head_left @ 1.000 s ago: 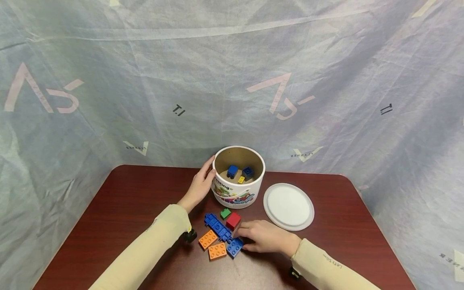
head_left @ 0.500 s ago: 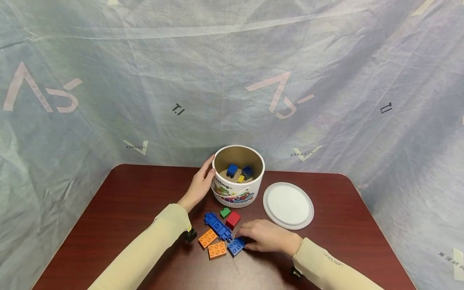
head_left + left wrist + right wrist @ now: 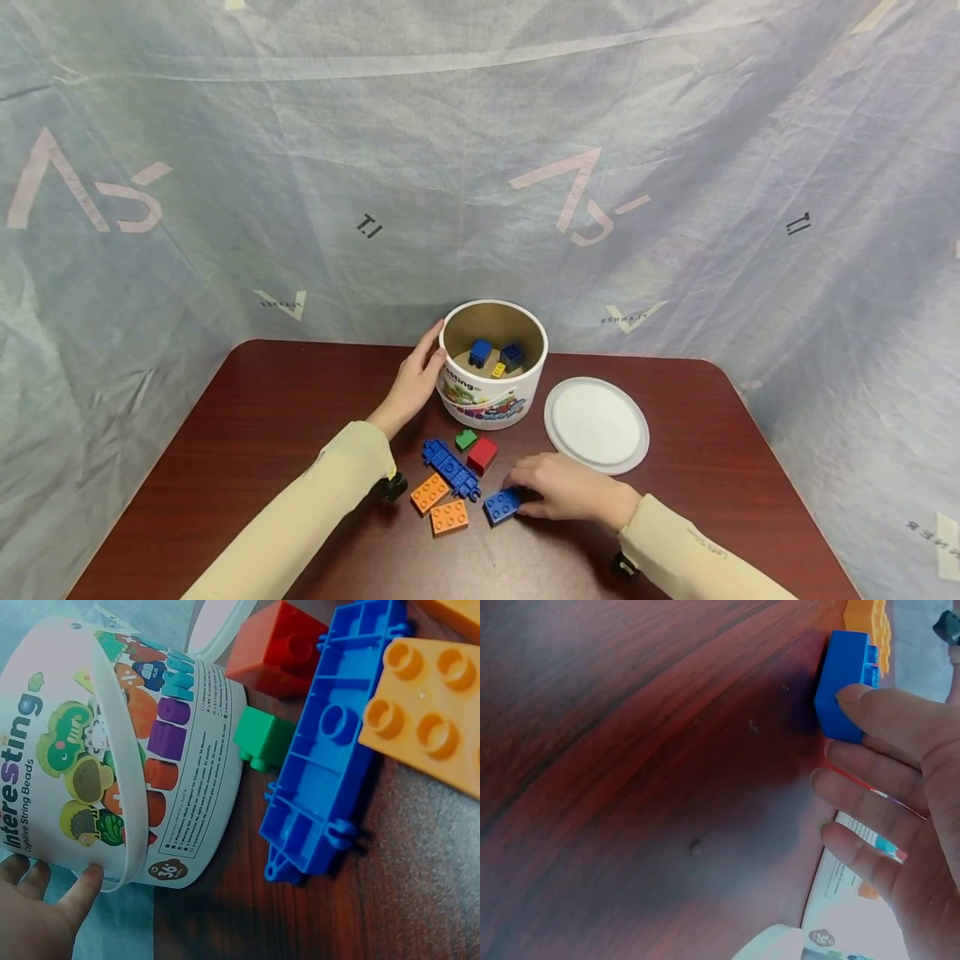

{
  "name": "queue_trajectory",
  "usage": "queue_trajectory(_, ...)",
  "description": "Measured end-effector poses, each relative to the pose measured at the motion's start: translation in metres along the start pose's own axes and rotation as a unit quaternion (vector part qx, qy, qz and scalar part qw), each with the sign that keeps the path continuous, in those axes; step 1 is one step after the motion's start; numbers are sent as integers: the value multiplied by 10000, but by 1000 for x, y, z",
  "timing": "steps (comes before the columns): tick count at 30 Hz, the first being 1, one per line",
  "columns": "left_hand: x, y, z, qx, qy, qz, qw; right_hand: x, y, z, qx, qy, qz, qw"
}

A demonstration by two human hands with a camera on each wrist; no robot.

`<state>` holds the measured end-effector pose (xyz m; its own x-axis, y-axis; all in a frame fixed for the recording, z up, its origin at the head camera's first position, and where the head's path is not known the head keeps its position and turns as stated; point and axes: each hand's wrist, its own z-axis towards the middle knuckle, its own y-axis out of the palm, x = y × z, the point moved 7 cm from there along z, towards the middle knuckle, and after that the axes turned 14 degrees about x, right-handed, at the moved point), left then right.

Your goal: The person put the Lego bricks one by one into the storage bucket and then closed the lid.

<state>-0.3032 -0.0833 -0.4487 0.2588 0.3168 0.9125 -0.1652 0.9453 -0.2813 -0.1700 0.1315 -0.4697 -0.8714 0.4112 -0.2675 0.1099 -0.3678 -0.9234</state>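
Note:
My left hand (image 3: 411,381) rests against the left side of a white bucket (image 3: 491,417), fingers straight along its wall and thumb toward the front. The right hand (image 3: 566,487) pinches a blue building block (image 3: 501,505) between thumb and fingers, low over the table; its studs face up. Left of that block lie two orange blocks (image 3: 449,518), a long blue base piece (image 3: 450,468), a red block (image 3: 482,455) and a small green block (image 3: 466,439). Inside the bucket sit two blue blocks (image 3: 481,353) and a yellow one (image 3: 498,369).
A round white lid (image 3: 597,426) lies flat to the right of the bucket, just beyond the right hand. Behind the dark red table (image 3: 300,392) hangs a grey printed cloth (image 3: 420,167). The bucket's white handle (image 3: 135,787) hangs down across its printed side.
The right hand has drawn the blue block to the right, away from the long base piece and the orange blocks, turning it somewhat. The left hand stays on the bucket.

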Motion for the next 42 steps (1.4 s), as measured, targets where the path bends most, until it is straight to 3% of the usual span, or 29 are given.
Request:
queue_trajectory(16, -4, 1, -1, 38, -64, -82, 9999, 6, -32, -5, 384, 80, -418, 9984)
queue_trajectory(28, -2, 1, -1, 27, -17, -159, 9999, 11, -69, 0, 623, 487, -446, 9959)
queue_trajectory(42, -1, 1, 0, -26, 9, -127, 9999, 16, -110, 16, 937, 568, -756, 9911)
